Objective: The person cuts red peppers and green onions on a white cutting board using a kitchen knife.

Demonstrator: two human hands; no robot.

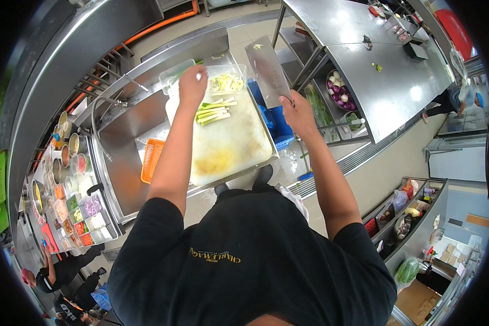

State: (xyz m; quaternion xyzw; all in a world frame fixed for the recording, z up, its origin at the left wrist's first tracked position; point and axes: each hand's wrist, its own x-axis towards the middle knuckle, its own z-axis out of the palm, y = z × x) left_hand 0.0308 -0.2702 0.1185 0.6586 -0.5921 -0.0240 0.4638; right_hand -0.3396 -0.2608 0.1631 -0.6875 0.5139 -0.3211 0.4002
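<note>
My right hand (299, 113) is wrapped round the handle of a broad cleaver (268, 71), its blade raised past the board's far right corner. My left hand (193, 87) is closed above the far left of the board, by a clear plastic container (171, 75). A small whitish bit shows at its fingers; what it is, I cannot make out. Cut green-and-white stalks, like spring onion (213, 111), lie together on the white cutting board (231, 149). Behind them a second clear container (239, 69) holds pale green cut pieces (225, 82).
Left of the board is a steel sink (127, 133) with an orange basket (152, 158). Blue crates (280, 127) stand right of the board. Beyond are a steel table (386, 76) and a bowl of onions (339, 92). Ingredient tubs (81, 209) and other people (65, 271) are at left.
</note>
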